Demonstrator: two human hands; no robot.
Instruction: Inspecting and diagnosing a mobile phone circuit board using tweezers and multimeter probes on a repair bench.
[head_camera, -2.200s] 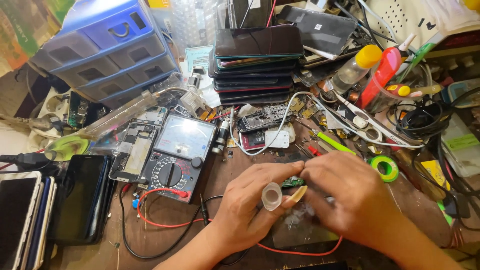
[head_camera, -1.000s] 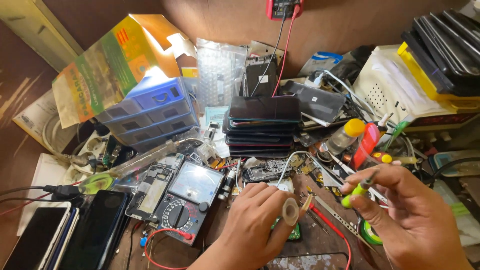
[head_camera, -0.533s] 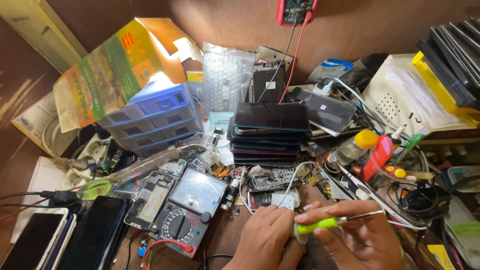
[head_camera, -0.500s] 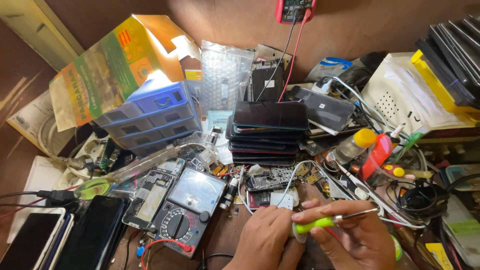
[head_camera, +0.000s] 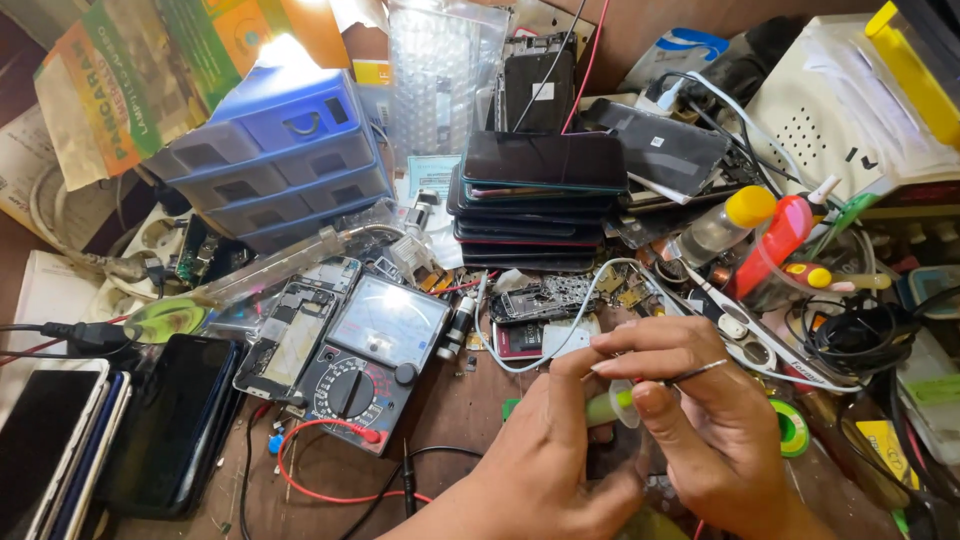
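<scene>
A thin green screwdriver (head_camera: 618, 402) is lying almost flat, its metal tip pointing right and a little up. The left hand (head_camera: 545, 460) and right hand (head_camera: 690, 420) are both pinching it near the front of the messy table (head_camera: 450, 420). A meter (head_camera: 365, 355) and a stack of phones (head_camera: 535, 200) are crowding in, leaving little free room.

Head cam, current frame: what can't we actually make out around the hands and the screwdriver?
- Screwdriver: most of the green handle is hidden in the head view by the left hand and right hand; only the thin shaft shows.
- Whatever lies under the hands: covered by both palms.
- Both forearms: cut off by the bottom edge.
- Multimeter: dial markings too small to read.
- Phones at the lower left: cut off by the frame edge.
</scene>
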